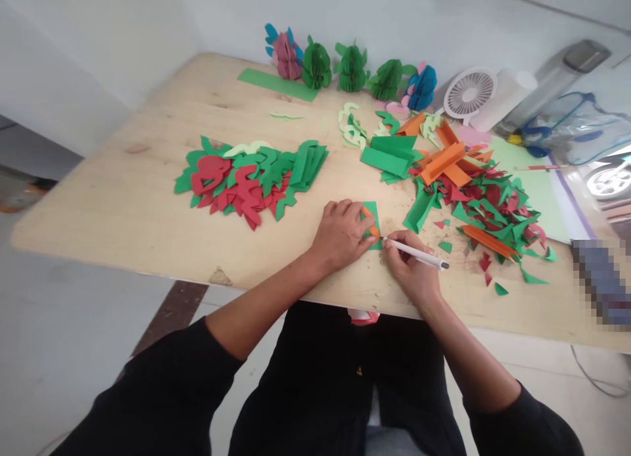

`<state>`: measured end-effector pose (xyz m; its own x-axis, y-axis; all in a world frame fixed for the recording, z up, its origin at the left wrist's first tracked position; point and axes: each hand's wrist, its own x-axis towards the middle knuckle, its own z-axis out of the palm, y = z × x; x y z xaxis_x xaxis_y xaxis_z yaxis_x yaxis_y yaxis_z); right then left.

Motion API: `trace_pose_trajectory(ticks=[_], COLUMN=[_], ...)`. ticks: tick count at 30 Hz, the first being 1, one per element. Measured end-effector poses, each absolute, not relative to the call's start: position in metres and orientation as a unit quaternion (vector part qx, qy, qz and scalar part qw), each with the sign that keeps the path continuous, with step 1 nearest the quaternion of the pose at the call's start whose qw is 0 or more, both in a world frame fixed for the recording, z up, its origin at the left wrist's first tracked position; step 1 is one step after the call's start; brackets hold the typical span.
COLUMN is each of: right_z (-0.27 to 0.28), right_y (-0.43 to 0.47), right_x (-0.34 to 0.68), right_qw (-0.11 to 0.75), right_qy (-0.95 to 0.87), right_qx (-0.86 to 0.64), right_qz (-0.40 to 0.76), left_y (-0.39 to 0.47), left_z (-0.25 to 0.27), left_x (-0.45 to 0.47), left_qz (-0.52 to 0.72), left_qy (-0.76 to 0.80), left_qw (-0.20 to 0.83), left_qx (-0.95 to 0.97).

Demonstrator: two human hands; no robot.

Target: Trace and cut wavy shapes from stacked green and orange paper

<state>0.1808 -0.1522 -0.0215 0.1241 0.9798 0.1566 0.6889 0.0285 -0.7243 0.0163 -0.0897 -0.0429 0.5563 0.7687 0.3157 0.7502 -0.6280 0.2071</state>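
Note:
My left hand (342, 234) lies flat with its fingers stretched over a small green paper piece (373, 209) near the table's front edge. Under its fingertips an orange paper shape (374, 233) rests on the green paper, partly covered by the hand. My right hand (411, 269) grips a white pen (419, 253), whose tip meets the right edge of the orange shape. Left of my hands spreads a pile of cut-out red shapes (246, 193) and green shapes (269, 167). Folded green strips (392, 155) lie beyond my right hand.
Red, green and orange scraps (493, 206) are heaped at the right. Folded paper figures (352, 68) stand along the wall, with a green strip (276, 85) before them. A small white fan (470, 91), a bottle (562, 81) and a clear plastic bag (576, 131) occupy the back right.

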Motion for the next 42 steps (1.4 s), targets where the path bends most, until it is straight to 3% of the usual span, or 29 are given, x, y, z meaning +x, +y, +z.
trace_pose_trajectory(ticks=[42], right_z=[-0.024], right_y=[-0.164], right_x=[0.175], right_qw=[0.359], right_qy=[-0.610], right_qx=[-0.669], right_qz=[0.228], left_y=[-0.089], left_z=[-0.049], left_x=[0.016], left_qz=[0.211], left_qy=[0.428], left_qw=[0.017], left_qx=[0.878])
